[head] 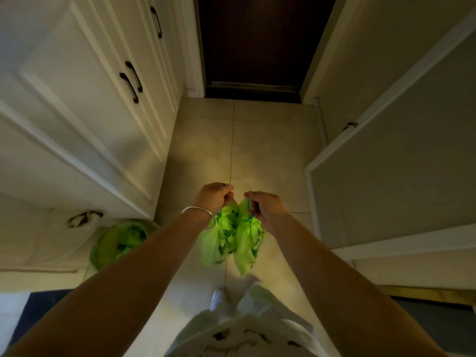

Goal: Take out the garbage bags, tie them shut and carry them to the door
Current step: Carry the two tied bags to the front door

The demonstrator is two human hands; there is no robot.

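Two small bright green garbage bags hang side by side above the tiled floor. My left hand (pixel 214 195), with a silver bangle on the wrist, is closed on the top of the left green bag (pixel 217 239). My right hand (pixel 265 206) grips the blue drawstring of the right green bag (pixel 248 243). The two bags touch each other. A dark brown door (pixel 253 42) stands shut straight ahead at the end of the hallway.
A bin lined with a green bag (pixel 121 239) stands at the lower left against white cabinets (pixel 85 104). A white panelled wall (pixel 396 155) lines the right side. Beige floor tiles (pixel 260 140) run between them to the door. My white-clad legs and shoe (pixel 217 300) are below.
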